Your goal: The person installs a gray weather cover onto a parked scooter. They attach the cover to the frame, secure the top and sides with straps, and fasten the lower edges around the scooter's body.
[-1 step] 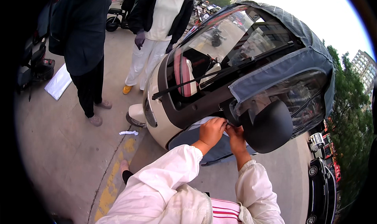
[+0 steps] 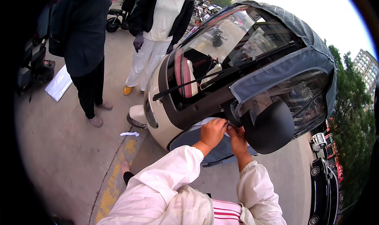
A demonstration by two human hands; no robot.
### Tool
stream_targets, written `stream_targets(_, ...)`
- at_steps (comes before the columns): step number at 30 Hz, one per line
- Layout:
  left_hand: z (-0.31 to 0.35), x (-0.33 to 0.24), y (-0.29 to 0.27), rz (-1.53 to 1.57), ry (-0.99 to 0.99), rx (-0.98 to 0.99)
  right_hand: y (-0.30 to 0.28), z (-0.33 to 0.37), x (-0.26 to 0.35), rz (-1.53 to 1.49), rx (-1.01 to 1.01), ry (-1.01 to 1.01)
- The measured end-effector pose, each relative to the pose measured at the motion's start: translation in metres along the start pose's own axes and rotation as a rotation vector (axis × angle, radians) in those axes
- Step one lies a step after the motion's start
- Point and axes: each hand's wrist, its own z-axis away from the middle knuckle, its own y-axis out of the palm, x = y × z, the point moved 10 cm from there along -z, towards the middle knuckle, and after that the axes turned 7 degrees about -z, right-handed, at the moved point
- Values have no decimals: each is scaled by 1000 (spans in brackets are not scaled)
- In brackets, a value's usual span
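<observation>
My left hand is closed in a pinch, its fingertips meeting those of my right hand. Whatever is between the fingers is too small and hidden to make out. Both hands are at the side of a small beige covered vehicle, just under the stem of its large black side mirror. Partly behind my right hand is the mirror's housing. Below the hands hangs a grey-blue fabric side panel with a pale edge. Above the mirror, a grey cover flap frames a clear plastic side window.
A wiper crosses the windshield. Two people stand at the left, one in dark clothes, one in white trousers with dark gloves. A white sheet and a crumpled white strip lie on the ground. A black car is parked at right.
</observation>
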Motion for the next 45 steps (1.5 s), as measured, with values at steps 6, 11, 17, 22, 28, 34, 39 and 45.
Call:
stream_targets(6,-5,-9,0,-43,125,41,1,4,1,39,-28,-48)
stream_targets(11,-18,-14,6,-56,170,166,-10,2,-5,144,-41,-63)
stream_targets(17,-23,-13,12,-50,242,249,-13,0,-11,522,-16,-134)
stream_targets(22,-16,-17,17,-47,281,263,-8,12,1,108,-94,-86)
stream_targets(28,-12,-13,20,-41,179,191,-23,15,-23,813,-66,-361)
stream_targets(34,-14,-14,13,3,93,95,-16,13,-10,824,-94,-394)
stream_targets(39,-10,3,19,146,-101,93,-14,15,-2,236,-161,-156)
stream_targets(45,16,61,47,533,-557,104,-9,17,0,-48,-205,-8)
